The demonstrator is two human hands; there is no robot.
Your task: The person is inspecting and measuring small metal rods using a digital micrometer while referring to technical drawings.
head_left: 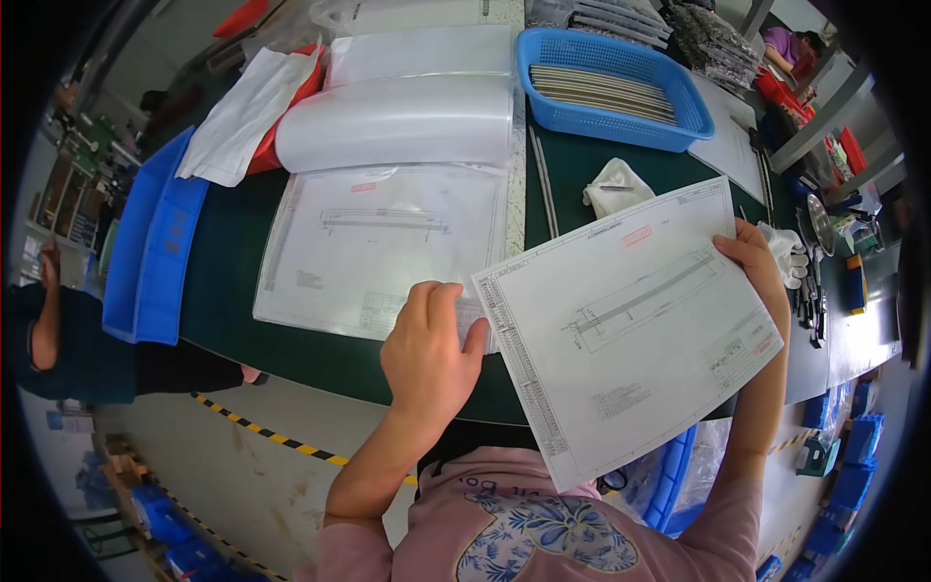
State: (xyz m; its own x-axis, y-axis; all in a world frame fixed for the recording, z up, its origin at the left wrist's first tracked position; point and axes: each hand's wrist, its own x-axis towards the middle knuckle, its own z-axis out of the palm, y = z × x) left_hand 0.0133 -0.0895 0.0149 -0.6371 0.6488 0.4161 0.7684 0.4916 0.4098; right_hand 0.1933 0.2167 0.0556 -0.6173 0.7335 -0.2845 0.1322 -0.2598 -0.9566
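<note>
I hold a white sheet with a technical drawing [630,320] tilted above the table edge. My left hand [429,351] grips its left edge and my right hand [754,260] pinches its upper right corner. Under the sheet's left part lies a second drawing in a clear sleeve [378,247], flat on the dark green table [223,291]. Above that sleeve lie more sleeved pages curled over in a roll [398,121].
A blue basket [621,82] with flat metal strips stands at the back. A crumpled white cloth [616,186] and a thin rod [543,179] lie near it. Blue bins [150,242] hang at the table's left edge. Another person [48,339] sits at left.
</note>
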